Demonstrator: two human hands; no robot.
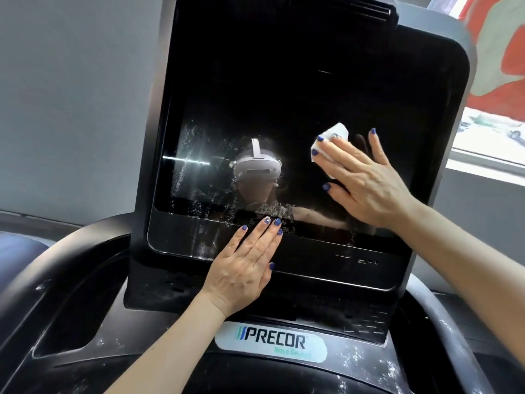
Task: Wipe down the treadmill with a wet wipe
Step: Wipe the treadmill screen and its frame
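The treadmill's large black screen [284,95] stands upright and fills the middle of the view. Its left and lower parts carry white dusty smears; the right part looks dark and clean. My right hand [366,183] lies flat on the glass at the right, fingers spread, pressing a crumpled white wet wipe [331,146] against the screen under the fingertips. My left hand [244,268] rests flat and open on the lower bezel of the screen, holding nothing.
Below the screen is the black console [270,339] with a Precor label, speckled with white dust. A dusty tray recess [74,322] sits at the lower left, a grey handrail [443,322] at the lower right. Grey wall to the left, a window to the right.
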